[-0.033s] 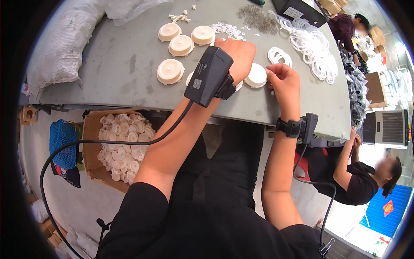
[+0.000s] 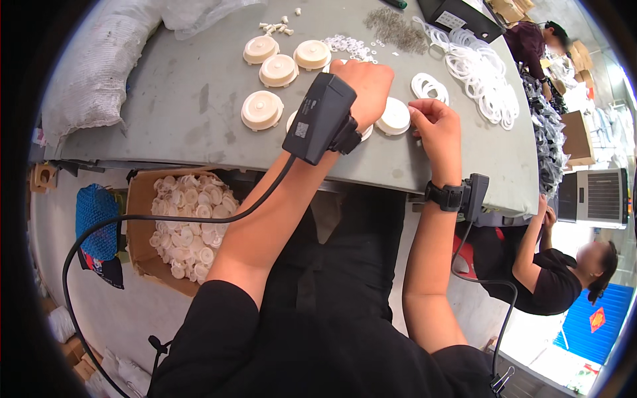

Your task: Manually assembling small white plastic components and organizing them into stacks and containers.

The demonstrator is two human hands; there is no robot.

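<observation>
My left hand [image 2: 365, 86] is over the grey table, back upward and bent at the wrist; its fingers are hidden beneath it. Cream round caps [image 2: 262, 110] with small tabs on their rims lie to its left, and others are partly covered by the hand and wrist. Just right of it sits a whiter round cap [image 2: 393, 117]. My right hand [image 2: 439, 129] is at that cap's right edge, with thumb and forefinger closed in a pinch. What they hold, if anything, is too small to make out. Flat white rings [image 2: 430, 88] lie just beyond the right hand.
Small cream plugs [image 2: 276, 28], tiny white rings [image 2: 350, 46], metal springs [image 2: 397, 29] and a heap of larger translucent rings [image 2: 483, 76] lie farther back. A white woven sack [image 2: 93, 73] stands left. Below is a carton [image 2: 141, 245] of white discs. Two people work at right.
</observation>
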